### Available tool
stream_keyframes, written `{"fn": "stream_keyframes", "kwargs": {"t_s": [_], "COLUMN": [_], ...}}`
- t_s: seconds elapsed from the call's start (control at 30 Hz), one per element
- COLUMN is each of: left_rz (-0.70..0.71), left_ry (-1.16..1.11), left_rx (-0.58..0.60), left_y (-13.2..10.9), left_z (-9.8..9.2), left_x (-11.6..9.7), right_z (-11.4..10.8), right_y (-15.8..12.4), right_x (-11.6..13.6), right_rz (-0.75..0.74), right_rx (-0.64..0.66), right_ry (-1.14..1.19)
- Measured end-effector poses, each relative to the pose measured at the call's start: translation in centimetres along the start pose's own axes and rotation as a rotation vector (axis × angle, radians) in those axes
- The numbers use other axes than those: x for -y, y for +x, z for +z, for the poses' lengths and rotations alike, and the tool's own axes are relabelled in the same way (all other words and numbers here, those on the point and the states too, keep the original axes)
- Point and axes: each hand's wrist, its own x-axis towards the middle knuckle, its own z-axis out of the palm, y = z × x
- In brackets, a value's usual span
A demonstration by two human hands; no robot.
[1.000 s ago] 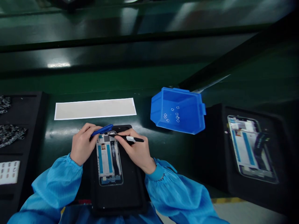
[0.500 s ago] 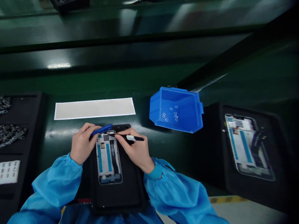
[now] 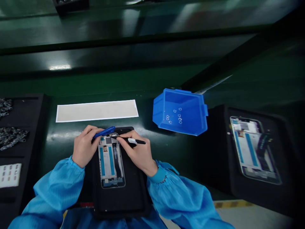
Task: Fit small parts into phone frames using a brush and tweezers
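Observation:
An opened phone body [image 3: 110,162] with blue strips and a black flex cable lies face down on a black foam tray [image 3: 133,197] before me. My left hand [image 3: 85,146] is at its upper left edge, fingers closed on a blue pen-like tool [image 3: 104,132]. From the right, my right hand [image 3: 137,154] pinches a slim black tool with a white patch, perhaps tweezers [image 3: 133,141]. The dark tip of that tool points at the parts near the phone's top end. What exactly the tip touches is too small to tell.
A blue bin [image 3: 183,124] holding several small white ring-like pieces stands right of centre. A pale strip sheet [image 3: 97,111] lies behind my hands. Another opened phone [image 3: 252,149] rests on a black tray at right. At left, a black tray [image 3: 35,127] holds dark small parts and a white card [image 3: 10,175].
The black tool in my right hand has shifted very slightly at its rear end. Otherwise both hands and the phone stay in nearly the same place.

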Motion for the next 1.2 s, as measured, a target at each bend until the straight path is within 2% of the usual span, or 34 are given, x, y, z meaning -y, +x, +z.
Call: {"fn": "stream_keyframes", "kwargs": {"t_s": [0.27, 0.57, 0.67, 0.73, 0.83, 0.9, 1.0, 1.07, 1.13, 1.2], "left_rz": [-0.015, -0.028, -0.037, -0.042, -0.102, -0.185, -0.313, -0.367, -0.379, -0.453], "left_ry": [-0.005, 0.020, -0.013, -0.067, -0.107, -0.060, 0.025, 0.029, -0.010, -0.039], "left_rx": [0.006, 0.009, -0.001, -0.028, -0.111, -0.138, -0.089, -0.037, 0.008, -0.054], "left_y": [-0.1, -0.1, 0.0, 0.1, -0.7, -2.4, -6.7, -10.4, -13.8, -16.2], "left_z": [0.1, 0.1, 0.3, 0.1, -1.1, -2.2, -2.9, -2.0, -0.1, 2.0], "left_x": [0.0, 0.2, 0.1, 0.1, 0.1, 0.2, 0.3, 0.1, -0.3, -0.5], "right_z": [0.0, 0.6, 0.7, 0.5, 0.2, 0.1, 0.3, 0.7, 1.1, 1.3], "right_y": [0.0, -0.2, -0.2, -0.2, -0.3, -0.3, -0.4, -0.4, -0.5, -0.5], "right_x": [-0.1, -0.7, -0.8, -1.0, -1.4, -1.7, -2.0, -2.0, -2.1, -2.1], "right_rz": [-0.016, -0.117, -0.083, 0.008, 0.128, 0.157, 0.202, 0.226, 0.238, 0.234], "right_rx": [0.002, -0.018, -0.022, -0.090, -0.290, -0.384, -0.439, -0.442, -0.436, -0.435], "right_ry": [-0.008, -0.068, -0.007, 0.104, 0.242, 0.286, 0.367, 0.411, 0.440, 0.454]}}
